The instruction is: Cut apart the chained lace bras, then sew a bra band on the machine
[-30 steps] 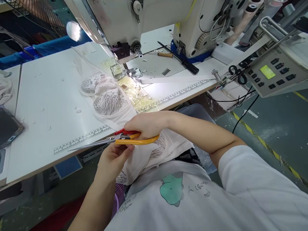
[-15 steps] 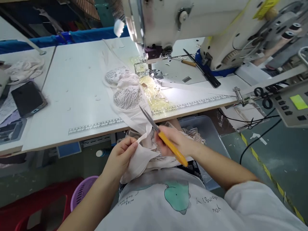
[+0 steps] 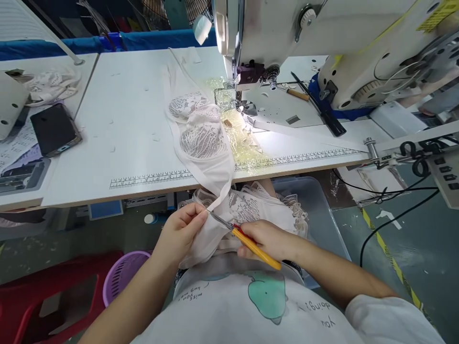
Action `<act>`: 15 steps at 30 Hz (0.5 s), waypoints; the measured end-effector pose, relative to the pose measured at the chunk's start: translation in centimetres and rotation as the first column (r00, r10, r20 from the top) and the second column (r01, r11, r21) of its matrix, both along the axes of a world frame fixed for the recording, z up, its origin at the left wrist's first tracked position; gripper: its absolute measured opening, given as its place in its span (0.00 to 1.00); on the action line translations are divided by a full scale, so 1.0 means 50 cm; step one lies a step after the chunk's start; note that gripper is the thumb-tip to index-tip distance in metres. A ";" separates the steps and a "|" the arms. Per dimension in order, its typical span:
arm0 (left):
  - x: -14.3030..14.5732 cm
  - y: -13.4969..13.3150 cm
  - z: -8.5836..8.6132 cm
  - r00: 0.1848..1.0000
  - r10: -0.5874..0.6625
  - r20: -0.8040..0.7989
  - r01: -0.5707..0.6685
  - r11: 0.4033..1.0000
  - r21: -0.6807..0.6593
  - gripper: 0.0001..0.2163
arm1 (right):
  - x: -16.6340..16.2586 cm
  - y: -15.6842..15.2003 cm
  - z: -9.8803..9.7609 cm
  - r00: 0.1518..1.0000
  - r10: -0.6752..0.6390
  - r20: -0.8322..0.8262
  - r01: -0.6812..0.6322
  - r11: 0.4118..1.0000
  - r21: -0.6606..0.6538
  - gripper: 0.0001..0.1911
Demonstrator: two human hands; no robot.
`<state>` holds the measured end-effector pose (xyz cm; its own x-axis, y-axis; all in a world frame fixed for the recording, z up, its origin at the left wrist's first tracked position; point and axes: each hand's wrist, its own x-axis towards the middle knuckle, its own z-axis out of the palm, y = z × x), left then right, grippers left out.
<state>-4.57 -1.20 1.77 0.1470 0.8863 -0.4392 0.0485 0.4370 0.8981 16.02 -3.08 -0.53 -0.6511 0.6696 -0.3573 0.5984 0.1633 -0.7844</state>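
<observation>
A white lace bra (image 3: 204,138) lies partly on the sewing table and hangs over its front edge toward my lap. My left hand (image 3: 184,231) pinches the end of a narrow white strap of it between thumb and fingers. My right hand (image 3: 263,241) is closed round scissors (image 3: 254,248) with orange handles. Their blades point left, with the tips at the strap close to my left fingertips. Whether the blades have the strap between them is too small to tell. More white lace pieces (image 3: 265,210) lie over my lap below the table edge.
A sewing machine (image 3: 272,38) stands on the white table (image 3: 136,134), which has a printed ruler along its front. A black phone (image 3: 55,129) lies at left. Below are a clear plastic bin (image 3: 322,220), a purple basket (image 3: 125,272) and a red stool (image 3: 53,282).
My right hand has moved the scissors down, and their tips have come from above the strap to beside my left fingers. My left hand still pinches the strap. The view has shifted slightly.
</observation>
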 end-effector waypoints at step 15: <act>-0.008 -0.004 -0.001 0.999 0.023 -0.023 -0.023 1.000 0.021 0.12 | -0.031 -0.022 -0.019 0.971 -0.173 -0.167 0.154 0.980 -0.125 0.20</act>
